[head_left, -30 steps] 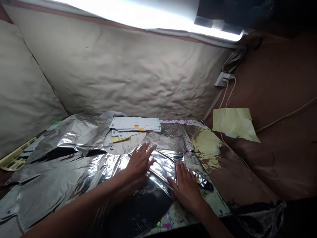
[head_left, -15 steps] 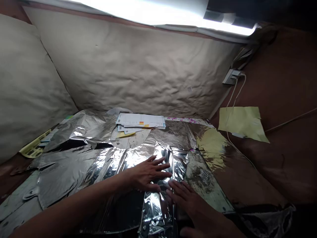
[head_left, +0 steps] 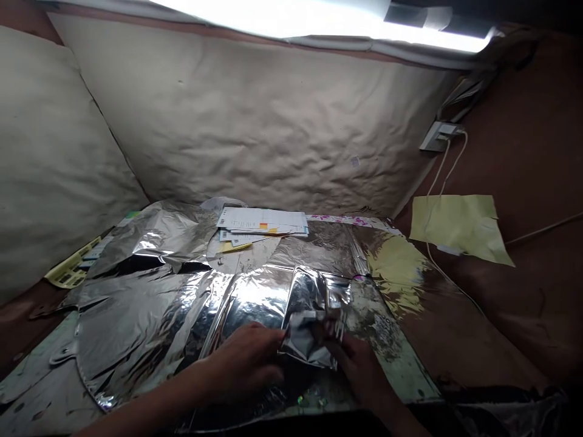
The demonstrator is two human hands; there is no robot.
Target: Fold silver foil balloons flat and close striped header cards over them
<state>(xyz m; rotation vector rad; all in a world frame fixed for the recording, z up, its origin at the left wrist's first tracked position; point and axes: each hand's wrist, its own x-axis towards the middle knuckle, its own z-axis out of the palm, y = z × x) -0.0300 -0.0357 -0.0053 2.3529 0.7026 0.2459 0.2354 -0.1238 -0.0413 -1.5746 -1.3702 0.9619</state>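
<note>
A strip of shiny silver film (head_left: 306,347) has its near end lifted and folded back over the part lying on the table. My left hand (head_left: 248,358) is at the left edge of this fold, its fingers bent and slightly blurred, pinching the film near the index fingertip. On the right edge my right hand (head_left: 359,364) is closed, with thumb and fingers gripping the film. The far part of the strip still lies flat beyond both hands. Under the fold, the surface is dark and partly hidden.
Wrinkled silver sheeting (head_left: 136,303) covers much of the table (head_left: 405,364). Papers (head_left: 264,220) are stacked near the back wall. A yellow sheet (head_left: 460,227) hangs at the right, beside white cables (head_left: 439,267) from a socket (head_left: 439,136). A yellow plastic tray (head_left: 68,267) is at far left.
Both hands were spread flat on the film strip. Now they have drawn nearer and grip its near end, which has been raised and folded away from me.
</note>
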